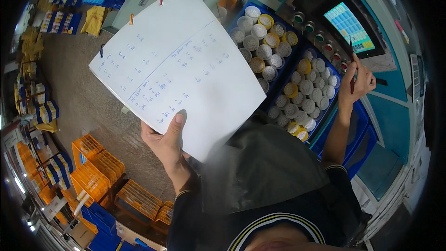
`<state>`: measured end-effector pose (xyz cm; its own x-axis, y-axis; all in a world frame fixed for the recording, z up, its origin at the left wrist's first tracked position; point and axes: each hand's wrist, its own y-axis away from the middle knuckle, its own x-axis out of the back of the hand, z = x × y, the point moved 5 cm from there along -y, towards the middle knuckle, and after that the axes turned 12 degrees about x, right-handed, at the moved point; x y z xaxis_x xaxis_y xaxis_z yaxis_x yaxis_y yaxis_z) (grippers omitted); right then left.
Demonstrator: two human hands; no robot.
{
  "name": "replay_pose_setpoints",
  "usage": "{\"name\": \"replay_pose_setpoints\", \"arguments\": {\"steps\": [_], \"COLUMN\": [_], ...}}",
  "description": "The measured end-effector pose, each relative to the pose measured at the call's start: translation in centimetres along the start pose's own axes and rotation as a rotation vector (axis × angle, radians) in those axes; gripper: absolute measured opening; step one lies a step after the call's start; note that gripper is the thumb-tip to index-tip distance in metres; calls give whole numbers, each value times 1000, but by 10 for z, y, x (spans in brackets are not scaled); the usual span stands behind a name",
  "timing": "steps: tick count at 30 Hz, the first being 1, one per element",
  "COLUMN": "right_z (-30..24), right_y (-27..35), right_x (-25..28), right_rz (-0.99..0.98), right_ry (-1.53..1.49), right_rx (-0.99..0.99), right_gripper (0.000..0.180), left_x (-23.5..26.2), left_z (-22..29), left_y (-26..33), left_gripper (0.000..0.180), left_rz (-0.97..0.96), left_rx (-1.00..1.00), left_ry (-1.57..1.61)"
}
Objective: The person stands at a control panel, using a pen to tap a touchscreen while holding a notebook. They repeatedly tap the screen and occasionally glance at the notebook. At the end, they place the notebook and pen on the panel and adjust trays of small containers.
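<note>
White open paper notebook [179, 65] hides the blue bobbin trays' [341, 81] nine-o'clock edge; left hand [166, 142] pinches its lower edge, right hand [357, 83] grips a dark pen [351, 72] at three o'clock.

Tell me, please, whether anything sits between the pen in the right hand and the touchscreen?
Nothing visible does. The right hand holds the pen upright, its tip just at the lower left edge of the touchscreen, with no object between them.

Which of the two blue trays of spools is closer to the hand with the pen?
The right-hand blue tray, the one just below the row of round buttons. Its far corner lies next to the right hand holding the pen; the other tray sits farther left, beside the notebook.
</note>
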<state>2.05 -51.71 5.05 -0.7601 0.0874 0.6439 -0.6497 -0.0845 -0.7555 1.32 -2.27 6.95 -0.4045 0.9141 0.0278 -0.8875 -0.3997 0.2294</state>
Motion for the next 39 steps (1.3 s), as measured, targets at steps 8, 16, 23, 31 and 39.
{"name": "replay_pose_setpoints", "arguments": {"steps": [8,16,23,31,39], "right_z": [-10,-12,-15,-16,-25], "right_y": [-16,-32,-47,-42,-42], "right_x": [11,16,13,8,1], "right_rz": [101,180,187,158,104], "right_ry": [-16,-41,-53,-56,-120], "right_rx": [45,26,67,65,77], "right_gripper": [23,29,23,23,22], "left_x": [16,8,16,19,21], "left_z": [-10,-4,-11,-12,-14], "left_y": [1,-5,-6,-8,-9], "left_gripper": [74,74,69,62,64], "left_rz": [77,72,100,108,140], "left_rx": [66,49,33,52,15], "left_ry": [-83,-82,-199,-248,-243]}}
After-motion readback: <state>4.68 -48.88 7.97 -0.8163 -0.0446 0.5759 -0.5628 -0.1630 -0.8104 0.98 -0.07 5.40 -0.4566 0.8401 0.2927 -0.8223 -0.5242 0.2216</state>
